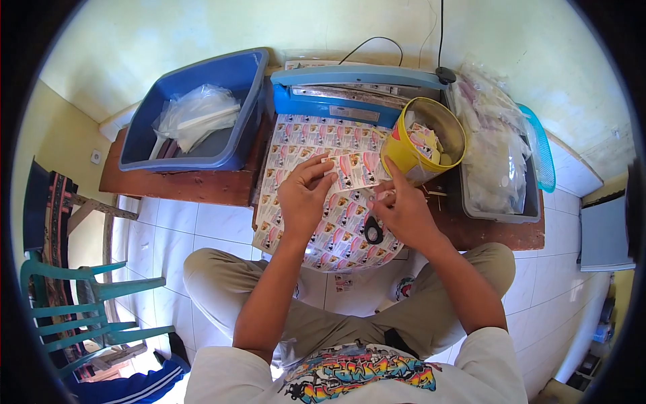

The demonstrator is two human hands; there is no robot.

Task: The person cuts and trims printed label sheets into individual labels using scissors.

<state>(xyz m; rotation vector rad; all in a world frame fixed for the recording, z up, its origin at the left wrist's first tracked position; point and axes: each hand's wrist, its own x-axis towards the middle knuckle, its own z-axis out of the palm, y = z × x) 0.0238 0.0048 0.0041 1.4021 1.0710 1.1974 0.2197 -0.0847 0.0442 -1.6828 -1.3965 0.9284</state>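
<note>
Head view, printed sheet (336, 232), wooden bench (182, 185); tiled floor (222, 225), wall (296, 30)

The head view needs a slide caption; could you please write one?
Left hand holding a printed strip, right hand alongside, near a yellow bucket.

A yellow bucket (406, 153) holds cut paper pieces (424, 139). Just left of the bucket, a person's left hand (306, 196) pinches a printed strip (353, 171); the right hand (402, 210) is at the end nearest the bucket. I see a blue machine (303, 99) behind the bucket, a blue tub (222, 160) well left of it, a grey tub (501, 217) to its right.
</note>
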